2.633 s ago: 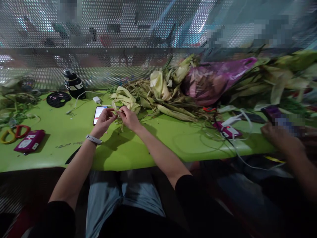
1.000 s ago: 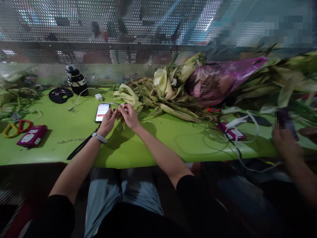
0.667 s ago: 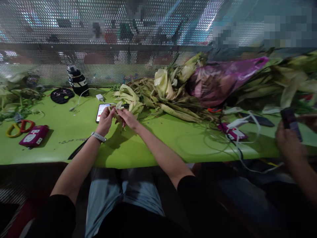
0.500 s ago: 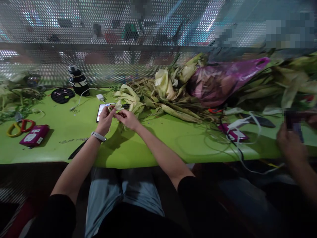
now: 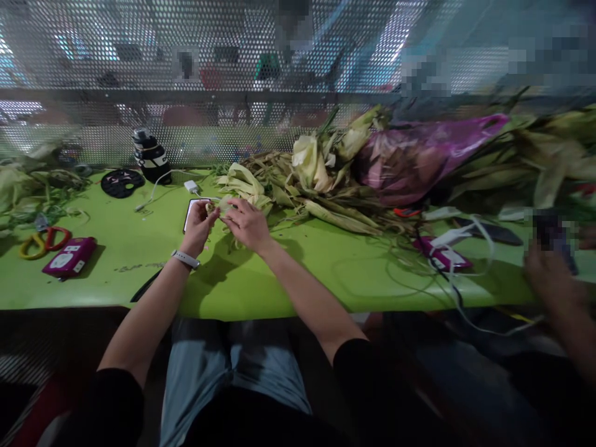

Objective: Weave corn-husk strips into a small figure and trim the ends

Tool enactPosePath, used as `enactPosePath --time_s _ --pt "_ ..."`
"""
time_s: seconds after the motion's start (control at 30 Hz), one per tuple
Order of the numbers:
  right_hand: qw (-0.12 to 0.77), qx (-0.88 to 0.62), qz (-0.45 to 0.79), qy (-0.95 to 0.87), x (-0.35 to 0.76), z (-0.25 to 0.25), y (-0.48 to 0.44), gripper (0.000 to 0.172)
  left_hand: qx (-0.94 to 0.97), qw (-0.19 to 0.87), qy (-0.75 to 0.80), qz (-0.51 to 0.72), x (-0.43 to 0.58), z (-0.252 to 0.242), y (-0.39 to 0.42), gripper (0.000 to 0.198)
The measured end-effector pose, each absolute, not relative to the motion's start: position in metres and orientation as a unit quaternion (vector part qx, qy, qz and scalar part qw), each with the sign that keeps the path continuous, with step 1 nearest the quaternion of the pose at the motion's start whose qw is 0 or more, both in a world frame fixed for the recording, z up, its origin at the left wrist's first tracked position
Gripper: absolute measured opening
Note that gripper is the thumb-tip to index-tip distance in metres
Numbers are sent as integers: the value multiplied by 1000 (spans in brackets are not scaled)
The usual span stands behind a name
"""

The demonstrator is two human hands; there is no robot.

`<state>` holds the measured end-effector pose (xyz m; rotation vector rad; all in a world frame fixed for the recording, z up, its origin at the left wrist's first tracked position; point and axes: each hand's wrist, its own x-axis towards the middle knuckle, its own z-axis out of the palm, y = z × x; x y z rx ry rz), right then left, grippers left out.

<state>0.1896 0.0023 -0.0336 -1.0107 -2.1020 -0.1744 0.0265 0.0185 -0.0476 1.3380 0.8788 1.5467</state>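
Observation:
My left hand (image 5: 199, 226) pinches a small pale piece of corn husk (image 5: 225, 203) over the green tabletop. Its fingers are closed, and a light band sits on that wrist. Close beside it, my right hand (image 5: 249, 225) has bent fingers on the same husk piece; the fingertips are partly hidden. Behind my left hand lies a phone (image 5: 190, 211) with a lit screen, partly covered by the hand. Just beyond my right hand, loose pale husks (image 5: 242, 180) lie at the near end of a large husk heap (image 5: 311, 164).
A pink plastic bag (image 5: 395, 161) lies on the heap. On the left are scissors (image 5: 33, 247), a purple power strip (image 5: 69, 257), a bottle (image 5: 153, 158) and a black fan-shaped item (image 5: 121, 183). Cables (image 5: 488, 248) tangle at right near another person's hand (image 5: 549, 273).
My right hand has turned and lifted, its back now more toward me, with the fingers bent over the husk piece. My left hand keeps its pinch. The view has shifted slightly.

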Motion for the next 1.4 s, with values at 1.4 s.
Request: enactPosePath --time_s 1.4 --pt "435 -400 21 -807 190 -43 8 33 546 477 351 592 24 -46 18 36"
